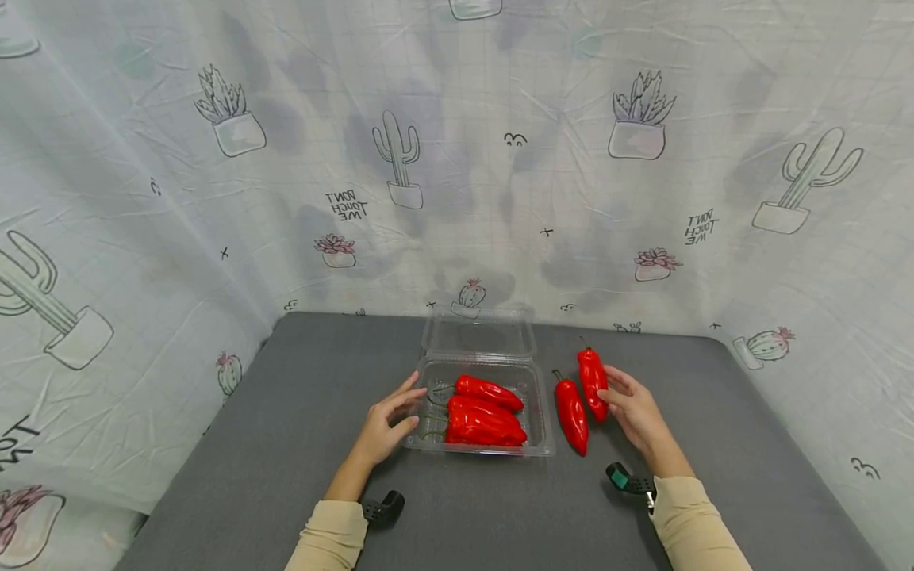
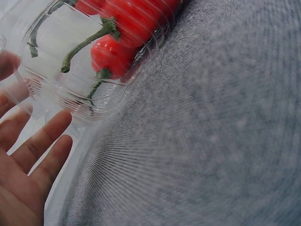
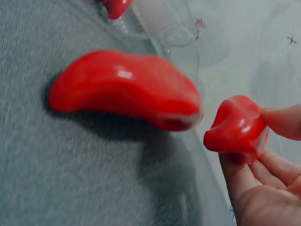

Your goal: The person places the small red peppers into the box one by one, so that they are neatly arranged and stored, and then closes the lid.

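Note:
A clear plastic clamshell container [image 1: 540,420] stands on the table with its lid [image 1: 478,337] folded back. Long red peppers [image 1: 489,432] lie in it side by side, green stems to the left. My left hand [image 1: 383,428] is at the container's left wall, fingers spread and loosely bent; in the left wrist view the fingers [image 2: 40,143] are beside the clear plastic. With thumb and fingers my right hand [image 1: 638,416] pinches another red pepper [image 3: 237,129]. A second loose pepper [image 3: 124,89] rests on the table, between the held one and the container.
The table [image 1: 343,365] has a dark grey cloth top. Behind it and at both sides hangs a pale curtain [image 1: 457,174] printed with cacti and potted plants. Each wrist wears a black strap mount, such as the one on the left wrist [image 1: 385,507].

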Demonstrator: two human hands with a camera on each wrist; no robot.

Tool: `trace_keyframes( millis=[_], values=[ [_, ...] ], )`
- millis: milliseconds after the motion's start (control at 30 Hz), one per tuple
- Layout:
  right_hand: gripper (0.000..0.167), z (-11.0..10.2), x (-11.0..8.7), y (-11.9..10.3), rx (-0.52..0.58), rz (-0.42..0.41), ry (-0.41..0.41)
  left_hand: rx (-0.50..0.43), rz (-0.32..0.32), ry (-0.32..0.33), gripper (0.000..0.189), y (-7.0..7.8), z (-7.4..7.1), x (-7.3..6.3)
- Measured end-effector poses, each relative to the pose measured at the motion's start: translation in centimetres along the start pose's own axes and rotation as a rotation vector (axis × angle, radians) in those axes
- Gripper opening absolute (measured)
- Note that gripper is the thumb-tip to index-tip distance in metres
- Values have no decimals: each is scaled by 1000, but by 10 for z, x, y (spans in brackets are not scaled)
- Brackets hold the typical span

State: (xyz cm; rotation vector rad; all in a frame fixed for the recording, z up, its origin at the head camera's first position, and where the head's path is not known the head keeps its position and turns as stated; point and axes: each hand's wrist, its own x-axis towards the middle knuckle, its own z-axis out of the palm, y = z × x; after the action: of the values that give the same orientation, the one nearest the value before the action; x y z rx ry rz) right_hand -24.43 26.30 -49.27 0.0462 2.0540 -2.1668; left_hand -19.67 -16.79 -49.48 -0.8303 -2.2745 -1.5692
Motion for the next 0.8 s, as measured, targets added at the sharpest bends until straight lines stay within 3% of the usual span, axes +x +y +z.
trace_keyframes(
  millis=[533, 800],
  values=[
    [66, 26, -3, -23, 49, -57, -80, -15, -1, 0, 39, -1, 0, 0],
    [65, 41, -5, -29, 5, -70, -135, -27, -17, 0, 40, -2, 0, -1]
  ],
)
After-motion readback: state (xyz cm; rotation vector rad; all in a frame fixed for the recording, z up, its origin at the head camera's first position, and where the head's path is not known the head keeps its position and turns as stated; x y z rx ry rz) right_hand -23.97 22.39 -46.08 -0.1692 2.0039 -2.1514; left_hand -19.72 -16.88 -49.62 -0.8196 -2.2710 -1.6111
